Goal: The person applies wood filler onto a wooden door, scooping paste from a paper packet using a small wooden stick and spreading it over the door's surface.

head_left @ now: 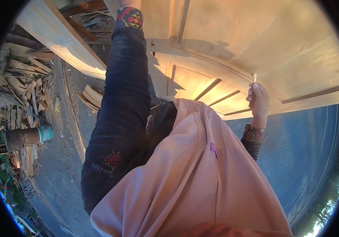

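Observation:
My right hand (pixel 259 98) is closed around a small, thin, pale stick-like piece (pixel 254 77) whose exact kind I cannot make out. Its upper end pokes out above my fingers, in front of a pale wooden panelled door (pixel 307 43). Reaching up to the top edge of the view is my left arm, in a dark sleeve with a patterned cuff. Only a bit of my left hand (pixel 130 3) shows there, beside the door; its fingers are cut off by the frame. Dark grooves and raised mouldings divide the door into panels.
Another pale wooden piece (pixel 64 41) leans at the upper left. Scrap wood (pixel 23 83) lies heaped on the left, near a brown and teal cylindrical container (pixel 29 135). A curved wooden offcut (pixel 91 97) and a long strip (pixel 70 110) lie on the ground.

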### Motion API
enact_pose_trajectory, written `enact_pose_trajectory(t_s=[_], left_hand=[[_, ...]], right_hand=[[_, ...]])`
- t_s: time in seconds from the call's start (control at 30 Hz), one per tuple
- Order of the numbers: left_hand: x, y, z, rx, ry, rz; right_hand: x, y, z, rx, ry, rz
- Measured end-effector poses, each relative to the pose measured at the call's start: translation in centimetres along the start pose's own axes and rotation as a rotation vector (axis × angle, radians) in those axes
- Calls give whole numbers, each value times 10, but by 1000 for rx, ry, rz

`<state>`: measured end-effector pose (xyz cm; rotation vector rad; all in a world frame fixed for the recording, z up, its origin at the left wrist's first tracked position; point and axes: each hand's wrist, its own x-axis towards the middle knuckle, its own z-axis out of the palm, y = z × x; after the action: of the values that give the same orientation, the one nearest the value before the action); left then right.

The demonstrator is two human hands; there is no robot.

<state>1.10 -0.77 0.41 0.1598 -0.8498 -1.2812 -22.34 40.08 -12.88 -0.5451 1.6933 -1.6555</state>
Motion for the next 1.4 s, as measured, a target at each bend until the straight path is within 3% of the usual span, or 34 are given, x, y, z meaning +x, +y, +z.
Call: enact_pose_trajectory(t_s=[0.03,0.1,0.13,0.17,0.37,0.43,0.47,0.57,0.67,0.77,1.03,1.17,1.27,1.33,1.4], left_hand=[[-1,-14,-8,201,-125,240],[-7,-17,-4,358,46,267],[5,-25,-18,470,-72,361],[-8,-13,8,221,61,186],[-11,-17,2,587,81,327],[-4,-22,-9,572,51,342],[-6,-19,-3,444,108,235],[18,-40,-42,668,39,444],[18,-38,-45,654,58,391],[-3,-18,-2,292,198,131],[-2,-20,-4,234,181,155],[3,-28,-17,279,149,220],[8,-37,-37,694,75,501],[8,-40,-41,661,95,452],[5,-33,-30,514,122,343]], right_hand=[[-5,2,-2,-28,13,28],[-11,0,-10,-6,48,-18],[-17,-11,-17,-30,71,10],[-23,-24,-20,-26,111,2],[-32,-70,-70,31,188,-246],[-29,-89,-76,71,233,-361],[-25,-101,-76,93,253,-425],[-9,-141,-84,119,233,-595],[9,-193,-69,107,198,-747],[27,-239,-52,33,189,-844],[69,-292,-25,-65,252,-1012],[77,-294,-24,-306,392,-1092],[82,-291,-19,-645,620,-1262],[83,-286,-9,-877,808,-1357],[79,-284,0,-899,835,-1259]])
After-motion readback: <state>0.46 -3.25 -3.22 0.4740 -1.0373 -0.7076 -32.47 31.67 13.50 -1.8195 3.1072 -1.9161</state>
